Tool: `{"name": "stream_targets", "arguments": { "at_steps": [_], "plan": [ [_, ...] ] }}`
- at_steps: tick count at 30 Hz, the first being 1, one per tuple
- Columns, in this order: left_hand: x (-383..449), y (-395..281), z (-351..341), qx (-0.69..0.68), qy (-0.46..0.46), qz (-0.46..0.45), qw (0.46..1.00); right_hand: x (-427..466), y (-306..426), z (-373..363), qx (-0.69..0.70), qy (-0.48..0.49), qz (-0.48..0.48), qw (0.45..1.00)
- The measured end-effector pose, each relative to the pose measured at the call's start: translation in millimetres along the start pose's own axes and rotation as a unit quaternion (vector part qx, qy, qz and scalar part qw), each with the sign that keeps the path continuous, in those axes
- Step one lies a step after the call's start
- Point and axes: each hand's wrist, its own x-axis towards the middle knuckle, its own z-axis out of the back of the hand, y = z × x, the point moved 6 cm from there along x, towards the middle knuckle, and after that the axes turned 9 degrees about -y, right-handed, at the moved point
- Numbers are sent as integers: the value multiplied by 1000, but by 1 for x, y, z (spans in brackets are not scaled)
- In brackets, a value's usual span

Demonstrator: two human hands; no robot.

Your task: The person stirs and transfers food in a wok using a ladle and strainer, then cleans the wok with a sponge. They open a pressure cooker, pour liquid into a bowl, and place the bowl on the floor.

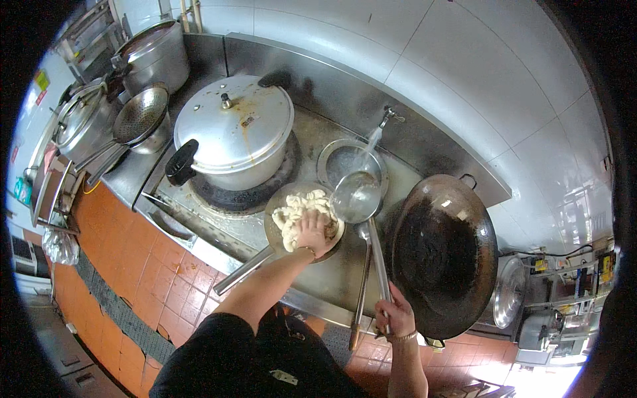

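Note:
My left hand (311, 231) rests palm down, fingers spread, on a heap of pale, soft-looking food pieces (293, 204). These fill a round, shallow pan or strainer (271, 199), whose metal handle (244, 271) points toward me. My right hand (395, 313) grips the long handle of a large metal ladle (356, 196). The ladle's bowl looks wet and sits between the food and a round metal basin (326, 154). Water runs from a wall tap (390, 115) toward that basin. Another long-handled utensil (362, 293) lies beside the ladle's handle.
A big lidded pressure cooker (234, 124) stands on the burner at left. At right, a dark wok (443, 258) is tilted up. Perforated strainers (142, 117) and more pots (154, 54) crowd the far left. The steel stove's front edge (313, 303) runs before me.

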Motion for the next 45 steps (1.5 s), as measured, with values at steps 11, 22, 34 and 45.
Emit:
{"name": "stream_targets", "arguments": {
  "at_steps": [11,22,34,45],
  "plan": [
    [-4,-27,-15,241,154,-85,954,-49,-5,40,-317,44,196,927],
    [-50,74,33,162,165,-187,955,-84,-51,-12,-412,-71,359,835],
    [-228,441,258,-49,-109,231,966,-83,-143,-337,-235,317,80,916],
    [-132,656,259,-465,27,380,799,-133,-231,-429,-394,562,288,668]
  ]
}}
